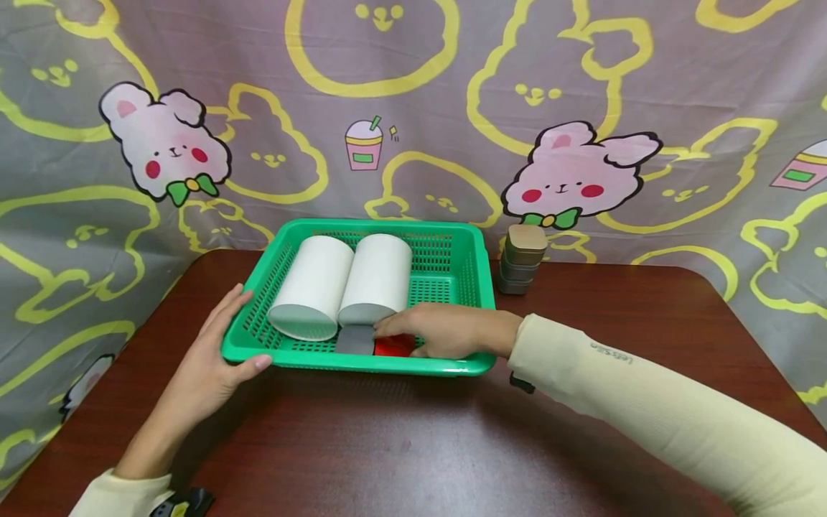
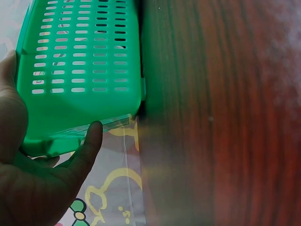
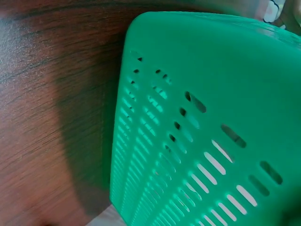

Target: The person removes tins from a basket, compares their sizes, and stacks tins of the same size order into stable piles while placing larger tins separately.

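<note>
A green plastic basket [image 1: 474, 366] holds two white cylinders, a left one [image 1: 314, 280] and a right one [image 1: 377, 273], lying side by side. In front of them, at the front wall, are a flat grey piece [image 1: 355, 339] and a shiny red item [image 1: 393, 346], both partly hidden. My right hand [image 1: 446, 330] reaches in over the basket's right side and holds the red item between thumb and fingers. At the left front corner, my left hand [image 1: 216, 359] rests on the basket with fingers spread, thumb [image 2: 91, 139] along the rim.
A stack of dark containers with a tan top [image 1: 526, 248] stands right of the basket near the back of the brown table [image 1: 400, 445]. Behind the table hangs a patterned cloth [image 1: 413, 108].
</note>
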`<state>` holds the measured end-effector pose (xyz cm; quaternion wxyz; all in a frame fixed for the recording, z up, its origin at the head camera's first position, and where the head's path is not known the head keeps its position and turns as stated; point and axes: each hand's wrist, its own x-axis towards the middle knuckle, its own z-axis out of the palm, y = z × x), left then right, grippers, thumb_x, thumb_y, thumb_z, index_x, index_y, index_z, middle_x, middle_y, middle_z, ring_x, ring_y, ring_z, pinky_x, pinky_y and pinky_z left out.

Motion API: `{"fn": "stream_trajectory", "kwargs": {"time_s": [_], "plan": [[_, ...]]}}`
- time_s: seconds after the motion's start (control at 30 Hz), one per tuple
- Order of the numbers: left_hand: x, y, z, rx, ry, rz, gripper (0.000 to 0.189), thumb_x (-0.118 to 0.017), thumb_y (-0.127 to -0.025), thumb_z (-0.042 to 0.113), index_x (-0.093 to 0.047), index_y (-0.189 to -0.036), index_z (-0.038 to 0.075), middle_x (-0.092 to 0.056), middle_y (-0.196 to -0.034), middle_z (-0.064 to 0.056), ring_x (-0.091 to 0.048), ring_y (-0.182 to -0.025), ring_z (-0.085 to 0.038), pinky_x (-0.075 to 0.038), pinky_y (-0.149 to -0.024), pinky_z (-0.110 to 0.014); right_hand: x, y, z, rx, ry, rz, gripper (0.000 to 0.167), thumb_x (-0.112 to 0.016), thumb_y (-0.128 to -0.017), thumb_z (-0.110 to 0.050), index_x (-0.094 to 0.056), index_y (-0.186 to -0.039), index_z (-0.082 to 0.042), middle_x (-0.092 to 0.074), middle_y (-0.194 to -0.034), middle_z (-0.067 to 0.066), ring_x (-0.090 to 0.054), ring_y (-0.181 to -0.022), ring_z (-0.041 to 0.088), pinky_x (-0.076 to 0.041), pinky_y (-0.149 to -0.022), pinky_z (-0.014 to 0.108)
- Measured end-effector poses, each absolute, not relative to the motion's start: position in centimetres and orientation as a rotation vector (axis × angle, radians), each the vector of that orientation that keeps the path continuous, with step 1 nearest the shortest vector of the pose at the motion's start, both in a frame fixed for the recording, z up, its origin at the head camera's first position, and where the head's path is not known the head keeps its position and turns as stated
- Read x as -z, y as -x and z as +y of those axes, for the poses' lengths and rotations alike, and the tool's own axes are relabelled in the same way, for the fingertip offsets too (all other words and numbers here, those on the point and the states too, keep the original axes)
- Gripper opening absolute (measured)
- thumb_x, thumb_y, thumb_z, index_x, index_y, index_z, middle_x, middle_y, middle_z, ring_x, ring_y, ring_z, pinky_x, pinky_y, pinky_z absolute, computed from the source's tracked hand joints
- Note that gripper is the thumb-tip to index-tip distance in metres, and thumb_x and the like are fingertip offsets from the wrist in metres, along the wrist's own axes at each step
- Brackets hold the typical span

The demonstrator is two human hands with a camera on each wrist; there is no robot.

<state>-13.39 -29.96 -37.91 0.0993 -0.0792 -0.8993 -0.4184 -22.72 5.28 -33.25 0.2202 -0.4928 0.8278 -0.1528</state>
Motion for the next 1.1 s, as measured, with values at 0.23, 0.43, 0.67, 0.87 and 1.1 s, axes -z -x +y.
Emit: {"fn": "stream_trajectory", "kwargs": {"time_s": [0.23,0.43,0.67,0.87,1.1], "plan": [[37.8,13.5,-30.0,1.237,0.237,-2.657,0.103,-0.087,-0.083,0.017,-0.027,-0.166,0.01,-0.013,-0.176,-0.017,-0.016,-0.156,-0.049,-0.018,-0.114,-0.074,33.4,22.8,5.0,0.405,1.403,2.306,0.057,-0.073,-0.098,-0.011,-0.056,-0.152,-0.01,-0.053,-0.159,0.004,-0.048,-0.149,0.021,-0.039,-0.122,0.038],[37.8,13.4,-29.9,1.243,0.23,-2.658,0.103,-0.087,-0.083,0.016,-0.027,-0.166,0.01,-0.013,-0.176,-0.017,-0.016,-0.156,-0.048,-0.018,-0.113,-0.074,33.4,22.8,4.9,0.387,1.407,2.323,0.057,-0.075,-0.097,-0.013,-0.056,-0.151,-0.01,-0.056,-0.156,0.004,-0.051,-0.146,0.022,-0.041,-0.12,0.038],[37.9,13.4,-29.9,1.245,0.232,-2.659,0.103,-0.087,-0.083,0.016,-0.027,-0.166,0.01,-0.013,-0.176,-0.017,-0.017,-0.155,-0.049,-0.019,-0.113,-0.074,33.5,22.8,5.0,0.392,1.426,2.325,0.054,-0.076,-0.096,-0.012,-0.059,-0.148,-0.009,-0.06,-0.151,0.004,-0.054,-0.141,0.022,-0.043,-0.118,0.038],[38.0,13.4,-30.0,1.235,0.231,-2.664,0.103,-0.088,-0.083,0.017,-0.026,-0.166,0.01,-0.013,-0.176,-0.017,-0.017,-0.156,-0.049,-0.019,-0.113,-0.074,33.2,22.8,5.3,0.399,1.412,2.324,0.055,-0.077,-0.095,-0.012,-0.06,-0.147,-0.01,-0.06,-0.151,0.003,-0.054,-0.14,0.021,-0.045,-0.117,0.038],[38.1,13.5,-30.0,1.231,0.239,-2.654,0.103,-0.087,-0.082,0.014,-0.027,-0.166,0.01,-0.014,-0.175,-0.017,-0.016,-0.156,-0.048,-0.018,-0.114,-0.072,32.5,22.8,6.0,0.454,1.415,2.316,0.058,-0.079,-0.093,-0.014,-0.06,-0.147,-0.012,-0.062,-0.148,0.001,-0.056,-0.135,0.02,-0.046,-0.115,0.039]]}}
